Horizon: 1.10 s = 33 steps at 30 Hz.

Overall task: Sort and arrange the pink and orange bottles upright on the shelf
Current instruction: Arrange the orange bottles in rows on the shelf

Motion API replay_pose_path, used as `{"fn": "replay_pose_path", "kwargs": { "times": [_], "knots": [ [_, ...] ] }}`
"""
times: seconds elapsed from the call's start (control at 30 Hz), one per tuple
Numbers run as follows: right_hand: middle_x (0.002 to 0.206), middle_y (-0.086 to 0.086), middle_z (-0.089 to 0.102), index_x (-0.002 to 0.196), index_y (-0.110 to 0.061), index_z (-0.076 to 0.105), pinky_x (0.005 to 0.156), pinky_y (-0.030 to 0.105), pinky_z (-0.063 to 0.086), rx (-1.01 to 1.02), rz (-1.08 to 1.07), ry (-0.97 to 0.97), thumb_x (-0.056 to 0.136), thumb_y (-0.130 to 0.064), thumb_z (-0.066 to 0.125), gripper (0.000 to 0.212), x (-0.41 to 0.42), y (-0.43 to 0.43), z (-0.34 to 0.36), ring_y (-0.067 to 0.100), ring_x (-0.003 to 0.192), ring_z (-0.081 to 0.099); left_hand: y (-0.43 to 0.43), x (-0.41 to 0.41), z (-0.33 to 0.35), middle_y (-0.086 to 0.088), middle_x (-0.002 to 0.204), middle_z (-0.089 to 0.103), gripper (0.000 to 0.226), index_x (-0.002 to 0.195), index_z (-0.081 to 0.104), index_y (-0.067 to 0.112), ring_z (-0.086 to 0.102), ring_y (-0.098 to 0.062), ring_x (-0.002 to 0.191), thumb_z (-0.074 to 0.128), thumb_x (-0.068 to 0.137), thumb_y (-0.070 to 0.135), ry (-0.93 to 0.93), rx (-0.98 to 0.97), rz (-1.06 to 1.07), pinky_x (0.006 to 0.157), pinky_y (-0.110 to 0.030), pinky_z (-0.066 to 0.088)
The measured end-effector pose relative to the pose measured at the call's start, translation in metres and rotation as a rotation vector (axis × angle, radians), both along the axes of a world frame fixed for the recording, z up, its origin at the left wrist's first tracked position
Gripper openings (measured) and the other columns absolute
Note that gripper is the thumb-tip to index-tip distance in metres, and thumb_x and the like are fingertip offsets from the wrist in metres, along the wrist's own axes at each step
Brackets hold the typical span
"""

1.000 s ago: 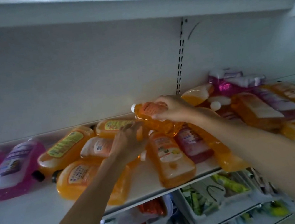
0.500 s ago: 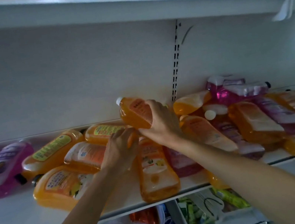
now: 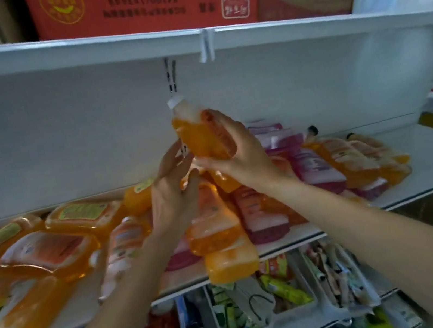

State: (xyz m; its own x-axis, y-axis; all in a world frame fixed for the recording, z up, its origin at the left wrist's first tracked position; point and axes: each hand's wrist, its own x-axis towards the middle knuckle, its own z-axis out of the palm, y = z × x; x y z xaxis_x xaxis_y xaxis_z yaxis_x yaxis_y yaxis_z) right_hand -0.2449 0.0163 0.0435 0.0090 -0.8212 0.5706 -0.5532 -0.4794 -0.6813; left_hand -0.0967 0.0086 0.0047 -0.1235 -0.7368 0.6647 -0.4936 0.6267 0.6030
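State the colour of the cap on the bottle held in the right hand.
White: the cap tops the orange bottle, seen best in the head view.

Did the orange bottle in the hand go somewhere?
Yes. The orange bottle in the right hand went up and right, its cap now reaching the wall's slotted strip.
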Motion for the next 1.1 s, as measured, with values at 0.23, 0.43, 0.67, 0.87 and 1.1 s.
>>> {"fn": "replay_pose_path", "kwargs": {
  "times": [0.23,0.43,0.67,0.87,1.1],
  "knots": [
    [0.098,0.001,0.072,0.111,-0.03,0.06,0.085,0.038,0.054,0.275,0.242,-0.605,0.085,-0.021,0.066,0.029,-0.122,0.043,0.02,0.02,0.091,0.069,0.046,-0.143,0.008,0.033,0.135,0.034,0.054,0.143,0.021,0.038,0.034,0.018,0.122,0.043,0.094,0.039,0.334,0.267,-0.468,0.101,-0.012,0.032],
    [0.119,0.018,0.061,0.132,-0.007,0.049,0.088,0.039,0.051,0.442,0.315,-0.752,0.088,-0.038,0.055,0.055,-0.217,0.058,0.009,0.028,0.099,0.062,0.066,-0.244,0.007,0.007,0.141,0.043,0.053,0.127,0.022,0.06,0.048,-0.011,0.124,0.053,0.088,0.042,0.507,0.423,-0.598,0.098,-0.047,0.045],
    [0.124,-0.008,0.061,0.137,-0.028,0.044,0.094,0.025,0.049,0.276,-0.075,-0.507,0.092,-0.046,0.051,0.049,-0.307,0.055,0.012,0.0,0.103,0.061,0.047,-0.321,0.012,0.032,0.13,0.04,0.057,0.13,0.016,0.061,0.049,0.012,0.107,0.052,0.089,0.046,0.262,0.33,-0.535,0.079,-0.004,0.043],
    [0.13,-0.013,0.045,0.149,-0.03,0.009,0.099,0.025,0.038,0.264,-0.299,-0.183,0.082,-0.037,0.069,0.091,-0.384,0.06,0.002,0.009,0.122,0.045,0.039,-0.403,0.007,0.015,0.14,0.038,0.072,0.147,0.01,0.035,0.034,0.011,0.112,0.053,0.089,0.042,0.114,0.36,-0.53,0.086,-0.003,0.034],
    [0.141,-0.007,0.044,0.149,-0.031,0.016,0.109,0.041,0.036,0.371,-0.34,-0.351,0.078,-0.039,0.072,0.091,-0.497,0.052,-0.031,0.015,0.128,0.043,0.036,-0.495,-0.009,0.023,0.117,0.04,0.085,0.14,0.018,0.03,0.036,0.003,0.107,0.074,0.076,0.028,-0.079,0.442,-0.63,0.077,-0.002,0.031]
  ]
}}
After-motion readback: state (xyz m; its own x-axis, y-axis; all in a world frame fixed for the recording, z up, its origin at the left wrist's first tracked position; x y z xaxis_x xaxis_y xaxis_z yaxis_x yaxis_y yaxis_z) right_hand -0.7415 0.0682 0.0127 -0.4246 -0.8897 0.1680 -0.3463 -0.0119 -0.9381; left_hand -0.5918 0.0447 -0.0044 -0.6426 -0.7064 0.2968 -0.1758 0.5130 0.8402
